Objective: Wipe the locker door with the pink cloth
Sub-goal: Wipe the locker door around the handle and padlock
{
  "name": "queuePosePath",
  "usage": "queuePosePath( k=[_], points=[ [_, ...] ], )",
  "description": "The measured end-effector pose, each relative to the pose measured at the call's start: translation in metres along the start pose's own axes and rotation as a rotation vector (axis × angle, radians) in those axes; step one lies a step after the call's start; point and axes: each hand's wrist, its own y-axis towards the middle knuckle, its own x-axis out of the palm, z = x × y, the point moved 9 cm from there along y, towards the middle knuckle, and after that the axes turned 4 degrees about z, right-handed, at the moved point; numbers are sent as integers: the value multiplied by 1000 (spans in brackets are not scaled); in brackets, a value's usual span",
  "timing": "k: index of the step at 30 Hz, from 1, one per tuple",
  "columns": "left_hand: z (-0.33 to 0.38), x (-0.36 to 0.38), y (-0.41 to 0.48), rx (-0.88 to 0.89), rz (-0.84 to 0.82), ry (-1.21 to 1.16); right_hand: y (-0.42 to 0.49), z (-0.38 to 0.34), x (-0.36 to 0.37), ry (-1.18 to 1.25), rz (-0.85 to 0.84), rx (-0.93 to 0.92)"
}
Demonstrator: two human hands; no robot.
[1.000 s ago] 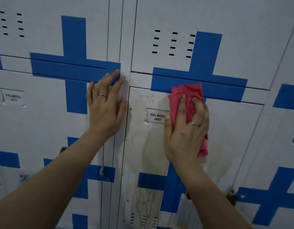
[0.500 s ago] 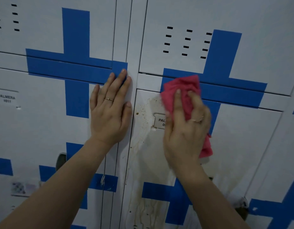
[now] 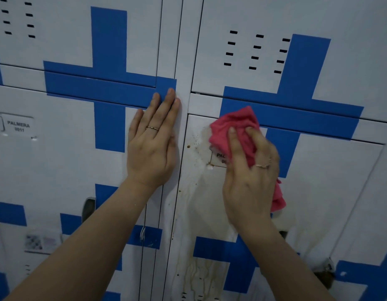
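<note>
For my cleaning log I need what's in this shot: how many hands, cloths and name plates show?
hands: 2, left hand and right hand
pink cloth: 1
name plates: 2, left name plate and right name plate, partly under the cloth
total: 5

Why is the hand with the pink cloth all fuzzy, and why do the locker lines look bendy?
In the head view, the right hand holding the pink cloth is smeared by motion blur; the left hand looks sharp; the wide lens bows the locker door edges; no glare.
</note>
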Motion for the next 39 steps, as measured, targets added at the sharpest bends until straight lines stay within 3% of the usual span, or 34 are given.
queuePosePath(
  k=[4, 9, 14, 20, 25, 31, 36, 39],
  points=[
    [0, 1, 0, -1, -27, -41, 24, 16, -9, 24, 125, 232],
    [-1, 0, 0, -3, -25, -71, -1, -31, 11, 21, -71, -94],
    [-1, -2, -1, 14, -3, -101, 25, -4, -1, 69, 35, 95],
    [-3, -6, -5, 19, 35, -217, -13, -39, 14, 38, -144, -214],
    [-3, -5, -9, 57, -8, -160, 19, -22, 4, 45, -21, -44],
    [-4, -4, -10, 55, -14, -173, -18, -44, 14, 63, -177, -267],
    [-8, -6, -14, 44, -10, -229, 17, -25, 4, 53, -39, -71],
    [-8, -8, -16, 38, -2, -235, -1, -38, 13, 60, -111, -182]
  ],
)
